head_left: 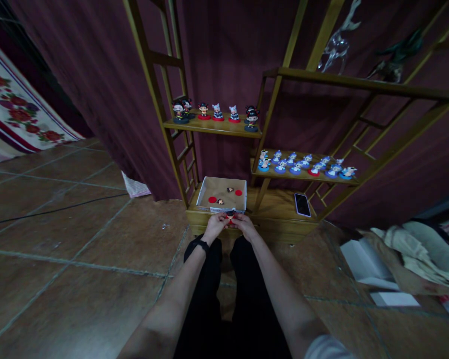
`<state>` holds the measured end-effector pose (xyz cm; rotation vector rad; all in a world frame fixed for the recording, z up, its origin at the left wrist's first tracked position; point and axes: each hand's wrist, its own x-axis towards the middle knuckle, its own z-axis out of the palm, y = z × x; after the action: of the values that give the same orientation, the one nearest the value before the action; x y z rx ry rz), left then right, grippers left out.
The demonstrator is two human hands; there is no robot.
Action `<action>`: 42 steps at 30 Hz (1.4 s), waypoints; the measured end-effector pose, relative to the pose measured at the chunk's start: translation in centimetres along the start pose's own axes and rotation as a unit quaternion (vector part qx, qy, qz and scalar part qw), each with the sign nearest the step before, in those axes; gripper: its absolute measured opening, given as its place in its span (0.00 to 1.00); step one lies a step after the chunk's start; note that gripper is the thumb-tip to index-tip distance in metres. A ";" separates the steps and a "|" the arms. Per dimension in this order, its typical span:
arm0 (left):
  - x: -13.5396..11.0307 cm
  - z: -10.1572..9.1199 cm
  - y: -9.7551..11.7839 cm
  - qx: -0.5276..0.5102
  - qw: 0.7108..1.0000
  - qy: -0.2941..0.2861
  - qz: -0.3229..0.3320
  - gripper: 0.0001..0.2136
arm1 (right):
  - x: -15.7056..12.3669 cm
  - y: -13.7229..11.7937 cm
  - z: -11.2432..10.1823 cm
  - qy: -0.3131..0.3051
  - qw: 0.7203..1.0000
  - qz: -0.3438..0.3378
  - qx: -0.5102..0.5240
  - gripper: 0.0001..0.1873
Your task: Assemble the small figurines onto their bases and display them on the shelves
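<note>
Between my hands, just in front of the box, is a small black-haired figurine (230,215) with red at its lower part. My left hand (217,224) grips it from the left, fingers closed. From the other side my right hand (243,223) holds it too, near the red part. Beyond them a shallow cardboard box (201,194) rests on the lowest shelf. Inside lie two small dark-haired figurines (220,202), one near and one farther back, and two red discs (212,200), one at the left and one at the right.
Several figurines (203,110) stand on the upper left shelf (213,125). Several blue-and-white figurines (296,166) stand on the right shelf (307,175). A phone (302,205) lies at the lower right. Glass deer (336,47) up top; white boxes (370,262) on the floor.
</note>
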<state>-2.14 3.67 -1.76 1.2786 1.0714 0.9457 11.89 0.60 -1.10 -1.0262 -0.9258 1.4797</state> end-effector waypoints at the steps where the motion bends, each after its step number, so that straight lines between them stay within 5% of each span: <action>1: 0.0 0.0 0.0 0.004 1.000 0.002 0.001 0.09 | 0.0 0.0 0.0 -0.005 1.000 -0.001 0.000 0.17; 42: -0.2 0.0 0.6 0.030 0.999 -0.010 -0.013 0.10 | 0.0 0.0 0.2 -0.006 1.000 0.000 -0.024 0.13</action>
<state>-2.14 3.46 -1.18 1.3178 1.1054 0.8842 11.67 0.63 -1.03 -1.0531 -0.9728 1.4723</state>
